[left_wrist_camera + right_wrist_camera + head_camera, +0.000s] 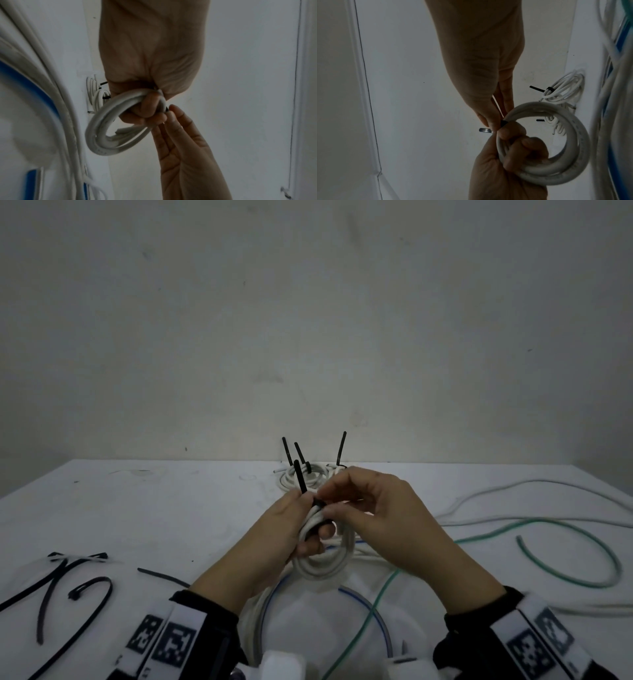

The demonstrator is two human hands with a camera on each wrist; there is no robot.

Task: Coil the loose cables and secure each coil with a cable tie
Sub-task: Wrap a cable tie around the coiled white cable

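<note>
Spare ties point(68, 590) left of cables point(534, 542)

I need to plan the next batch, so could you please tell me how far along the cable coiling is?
Done: tied white coils lie at the table's far edge. In hand: the left hand grips a thick white cable coil while the right hand pinches the black cable tie around it. Left: the loose green cable, blue cable and white cable; spare black ties wait left.

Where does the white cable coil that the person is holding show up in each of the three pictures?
Head view: the white cable coil sits at centre, low, gripped by the left hand.
Left wrist view: it hangs left of centre, under the curled fingers.
Right wrist view: it is at lower right.
Shared landmark: the black cable tie around the coil, pinched by the right hand; also the finished coils behind.
</note>
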